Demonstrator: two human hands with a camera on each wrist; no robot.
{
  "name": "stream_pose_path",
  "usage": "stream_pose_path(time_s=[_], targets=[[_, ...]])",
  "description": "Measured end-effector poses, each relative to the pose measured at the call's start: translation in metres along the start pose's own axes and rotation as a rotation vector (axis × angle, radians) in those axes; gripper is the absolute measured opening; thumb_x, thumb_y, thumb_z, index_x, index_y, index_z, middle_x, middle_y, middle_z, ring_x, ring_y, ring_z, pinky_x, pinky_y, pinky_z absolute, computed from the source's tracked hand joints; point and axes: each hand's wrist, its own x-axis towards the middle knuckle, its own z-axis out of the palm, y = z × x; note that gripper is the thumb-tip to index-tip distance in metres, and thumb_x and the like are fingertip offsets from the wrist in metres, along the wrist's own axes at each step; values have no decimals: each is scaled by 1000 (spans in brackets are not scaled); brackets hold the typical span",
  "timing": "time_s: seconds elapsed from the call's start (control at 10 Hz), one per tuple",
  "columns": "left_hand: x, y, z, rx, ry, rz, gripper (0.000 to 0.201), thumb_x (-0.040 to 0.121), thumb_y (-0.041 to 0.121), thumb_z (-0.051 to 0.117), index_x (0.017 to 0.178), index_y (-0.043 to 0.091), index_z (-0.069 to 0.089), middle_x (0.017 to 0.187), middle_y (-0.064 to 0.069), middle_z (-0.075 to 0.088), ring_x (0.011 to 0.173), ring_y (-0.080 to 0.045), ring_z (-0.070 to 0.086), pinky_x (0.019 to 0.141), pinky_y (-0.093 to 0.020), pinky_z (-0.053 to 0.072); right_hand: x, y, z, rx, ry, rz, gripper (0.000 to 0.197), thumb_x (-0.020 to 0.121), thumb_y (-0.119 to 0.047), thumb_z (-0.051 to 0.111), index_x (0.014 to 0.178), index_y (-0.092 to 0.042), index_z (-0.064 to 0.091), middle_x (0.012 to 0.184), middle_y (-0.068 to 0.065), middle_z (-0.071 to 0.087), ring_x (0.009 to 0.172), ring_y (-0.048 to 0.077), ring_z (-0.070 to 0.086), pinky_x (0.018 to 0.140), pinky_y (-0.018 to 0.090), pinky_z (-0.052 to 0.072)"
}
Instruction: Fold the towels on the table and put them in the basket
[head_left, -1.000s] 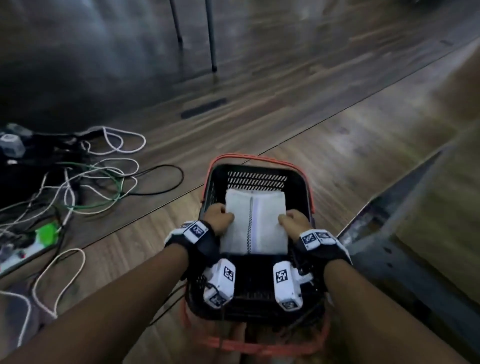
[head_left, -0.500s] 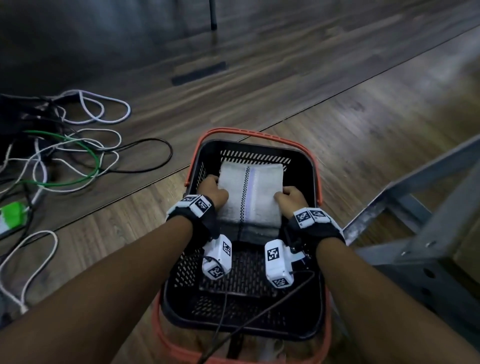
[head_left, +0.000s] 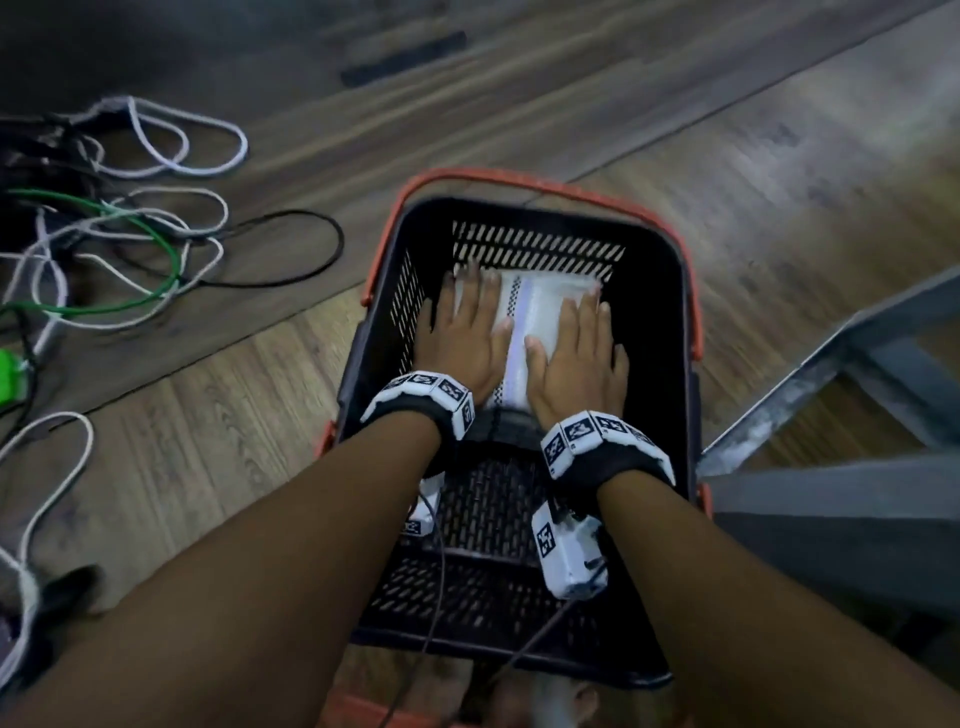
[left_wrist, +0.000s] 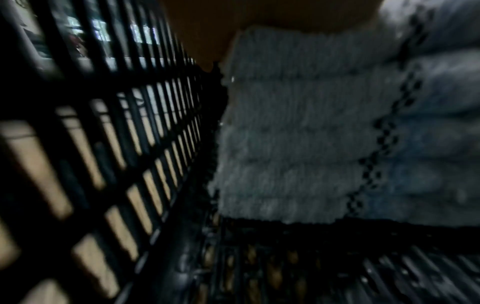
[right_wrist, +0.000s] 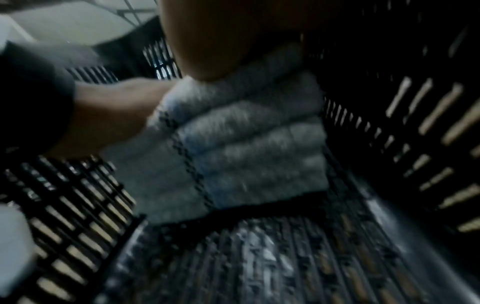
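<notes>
A stack of folded white towels (head_left: 535, 306) with a checkered stripe lies in the far end of a black basket (head_left: 670, 332) with orange handles on the floor. My left hand (head_left: 462, 327) lies flat on the left half of the stack, fingers straight. My right hand (head_left: 576, 353) lies flat on the right half. In the left wrist view the stack of towels (left_wrist: 298, 133) shows several layers beside the slotted basket wall (left_wrist: 116, 144). The right wrist view shows the stack of towels (right_wrist: 246, 144) resting on the basket floor (right_wrist: 259, 257), with the left hand (right_wrist: 111, 115) on top.
Loose white, green and black cables (head_left: 119, 244) lie on the wooden floor left of the basket. A grey metal frame (head_left: 841, 415) stands close to the basket's right side. The near half of the basket bottom holds only the wrist cameras' cords.
The hands went from gripping the towel's sides to lying flat on top of it. The towel went down onto the stack at the basket's far end.
</notes>
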Motion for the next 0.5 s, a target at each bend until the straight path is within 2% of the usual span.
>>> stream_pose_path(time_s=[0.1,0.2,0.3,0.4,0.5], targets=[[3,-4,19,-52,64,2,58,98,43,15,149,25,-7,158,-1,-12,146,-27,-3,116,-49,11,1,7,21,39,81,-34,63,96,-43,28,150,-14,13,160,6,0,147,22,5,116,45,17],[7,-3,16,-35,49,-2,58,98,44,14,148,25,-8,158,-1,-13,146,-28,-4,115,-48,9,4,9,23,113,130,-61,63,96,-40,32,150,-12,15,159,8,2,146,27,11,115,45,22],[2,2,3,6,-23,-20,58,99,44,13,148,25,-12,157,1,-17,146,-28,-8,116,-46,7,0,4,10,66,19,-26,65,96,-40,34,150,-14,11,160,7,-2,145,29,11,115,45,21],[-6,6,-26,140,-213,-39,59,99,44,15,149,21,-5,159,-3,-8,145,-33,3,116,-47,13,1,-4,-17,21,-185,54,65,95,-43,35,150,-17,11,160,1,-6,146,27,0,117,48,12],[-21,13,-76,231,-406,-12,51,96,44,29,134,14,41,144,-12,41,125,-33,46,98,-44,35,-1,-16,-62,55,-357,113,44,93,-39,42,123,-7,49,142,17,39,139,34,24,107,45,27]])
